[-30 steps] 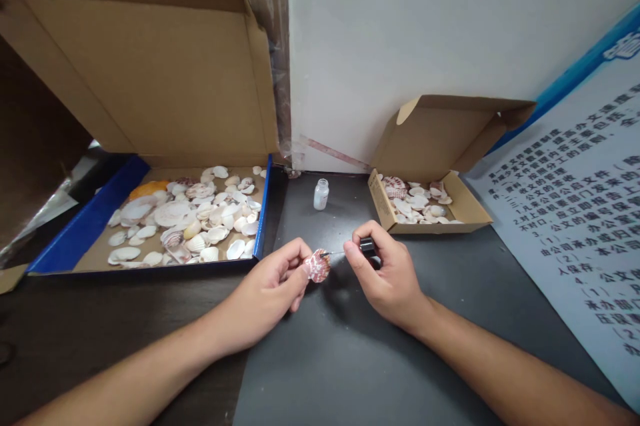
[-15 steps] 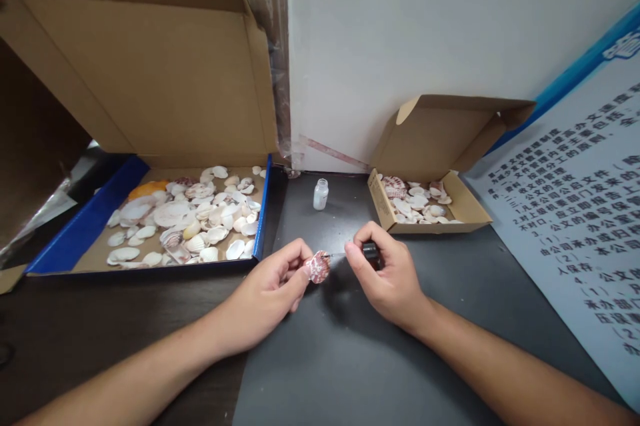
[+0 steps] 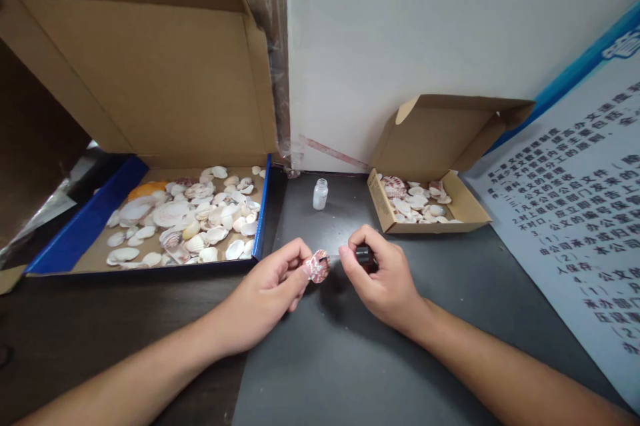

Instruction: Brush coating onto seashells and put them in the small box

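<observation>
A reddish-brown and white ribbed seashell (image 3: 319, 267) is pinched at its left edge by my left hand (image 3: 280, 283). My right hand (image 3: 383, 276) is closed around the black cap of a small brush (image 3: 365, 255). The brush's thin stem points left, and its dark tip is against or just over the upper part of the shell; contact is hard to make out. Behind both hands stands a small uncapped glass bottle (image 3: 320, 195) with whitish contents, upright on the grey mat (image 3: 310, 359).
On the left, a blue-edged cardboard box (image 3: 95, 223) with its lid up holds many shells (image 3: 173, 214). A smaller open cardboard box (image 3: 467, 203) with shells stands at the right. A white wall (image 3: 400, 33) rises behind, and a printed sheet (image 3: 575, 213) lies far right.
My right hand has shifted slightly left with the brush, bringing it nearer the shell. My left hand and the shell have hardly moved.
</observation>
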`<action>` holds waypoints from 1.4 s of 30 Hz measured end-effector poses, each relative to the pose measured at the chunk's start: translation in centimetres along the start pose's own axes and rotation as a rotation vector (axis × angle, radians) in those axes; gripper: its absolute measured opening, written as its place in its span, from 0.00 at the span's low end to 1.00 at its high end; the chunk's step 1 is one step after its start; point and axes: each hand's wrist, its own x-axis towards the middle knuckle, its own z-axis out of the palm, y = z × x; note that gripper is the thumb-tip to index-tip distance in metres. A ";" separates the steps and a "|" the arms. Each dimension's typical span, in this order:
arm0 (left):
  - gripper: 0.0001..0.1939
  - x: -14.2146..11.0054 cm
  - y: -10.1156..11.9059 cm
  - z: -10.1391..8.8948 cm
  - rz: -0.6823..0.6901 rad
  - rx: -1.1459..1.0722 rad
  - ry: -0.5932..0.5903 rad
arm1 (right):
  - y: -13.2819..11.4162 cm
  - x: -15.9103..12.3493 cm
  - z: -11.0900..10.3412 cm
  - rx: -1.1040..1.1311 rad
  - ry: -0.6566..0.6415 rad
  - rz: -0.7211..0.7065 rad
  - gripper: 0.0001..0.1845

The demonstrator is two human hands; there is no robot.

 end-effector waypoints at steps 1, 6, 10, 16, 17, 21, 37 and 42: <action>0.15 0.0 0.0 0.0 -0.002 0.002 0.003 | 0.0 0.0 0.0 -0.015 0.016 0.008 0.11; 0.16 0.0 0.0 0.0 -0.001 0.006 0.004 | 0.2 0.3 0.0 0.012 0.024 -0.016 0.10; 0.15 -0.1 0.0 -0.1 -0.006 -0.010 -0.002 | 0.2 0.3 0.0 -0.005 0.007 -0.004 0.10; 0.16 0.0 -0.2 -0.1 -0.022 -0.021 0.005 | 0.2 0.2 -0.1 0.040 0.012 -0.034 0.10; 0.16 0.0 -0.3 -0.1 -0.023 -0.028 0.004 | 0.2 0.1 -0.1 0.040 -0.013 -0.044 0.09; 0.15 0.2 -0.7 -0.2 -0.025 -0.082 -0.009 | 0.0 0.1 -0.1 -0.007 0.015 -0.023 0.09; 0.13 0.2 -0.7 0.0 -0.019 -0.154 0.027 | -0.4 -0.1 -0.1 -0.089 0.010 -0.134 0.09; 0.13 0.0 -0.5 0.0 -0.024 -0.154 0.038 | -0.3 -0.1 -0.1 -0.065 0.021 -0.153 0.09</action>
